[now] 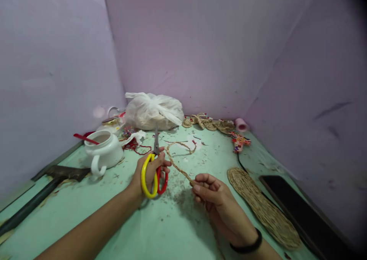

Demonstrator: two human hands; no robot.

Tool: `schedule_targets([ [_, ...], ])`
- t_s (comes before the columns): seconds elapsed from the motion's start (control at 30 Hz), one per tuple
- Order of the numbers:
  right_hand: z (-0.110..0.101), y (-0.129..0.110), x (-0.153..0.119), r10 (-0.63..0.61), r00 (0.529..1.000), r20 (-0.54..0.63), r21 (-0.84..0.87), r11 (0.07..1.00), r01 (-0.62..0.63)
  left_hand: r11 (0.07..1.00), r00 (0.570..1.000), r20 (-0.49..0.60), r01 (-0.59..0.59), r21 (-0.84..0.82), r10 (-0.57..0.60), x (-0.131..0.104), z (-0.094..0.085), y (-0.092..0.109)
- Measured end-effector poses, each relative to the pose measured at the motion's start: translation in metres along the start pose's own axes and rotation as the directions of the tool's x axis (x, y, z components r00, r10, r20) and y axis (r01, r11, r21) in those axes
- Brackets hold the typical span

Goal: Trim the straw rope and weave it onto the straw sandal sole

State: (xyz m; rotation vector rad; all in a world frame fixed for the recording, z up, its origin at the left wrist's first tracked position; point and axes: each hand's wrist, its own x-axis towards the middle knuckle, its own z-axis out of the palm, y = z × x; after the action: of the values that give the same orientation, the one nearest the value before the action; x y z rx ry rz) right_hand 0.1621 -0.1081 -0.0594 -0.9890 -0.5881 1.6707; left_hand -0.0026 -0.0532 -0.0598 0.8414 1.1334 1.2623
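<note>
My left hand (146,172) is closed around a pair of scissors (156,147), with the yellow and red handles towards me and the blades pointing away. In a pinch between thumb and fingers, my right hand (210,199) grips a braided straw cord (179,169). From those fingertips the cord runs up and left past my left fingertips, then curls into a loop on the table. Its other end trails down below my right hand. To the right of that hand lies a woven straw sole (260,206).
A white pot (107,151) holding a red stick and a hammer (57,176) are on the left. A tied plastic bag (155,113) sits by the back wall, near woven pieces (210,122) and a pink roll (241,125). Along the right lies a dark flat slab (298,214).
</note>
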Motion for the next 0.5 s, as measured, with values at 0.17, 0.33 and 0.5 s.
schedule_targets([
  [0.17,0.002,0.007,-0.002,0.049,0.997,0.054,-0.082,0.996,-0.044,0.995,0.998,0.017,0.061,-0.082,-0.060,0.010,-0.004,-0.009],
  [0.33,0.002,0.007,-0.004,0.062,0.994,0.095,-0.133,0.990,-0.049,0.990,0.997,0.031,0.077,-0.120,-0.074,0.011,-0.005,-0.013],
  [0.5,-0.001,0.011,0.001,0.104,0.992,0.070,-0.220,0.972,-0.087,0.983,0.999,-0.051,0.002,-0.184,-0.011,0.010,-0.005,0.002],
])
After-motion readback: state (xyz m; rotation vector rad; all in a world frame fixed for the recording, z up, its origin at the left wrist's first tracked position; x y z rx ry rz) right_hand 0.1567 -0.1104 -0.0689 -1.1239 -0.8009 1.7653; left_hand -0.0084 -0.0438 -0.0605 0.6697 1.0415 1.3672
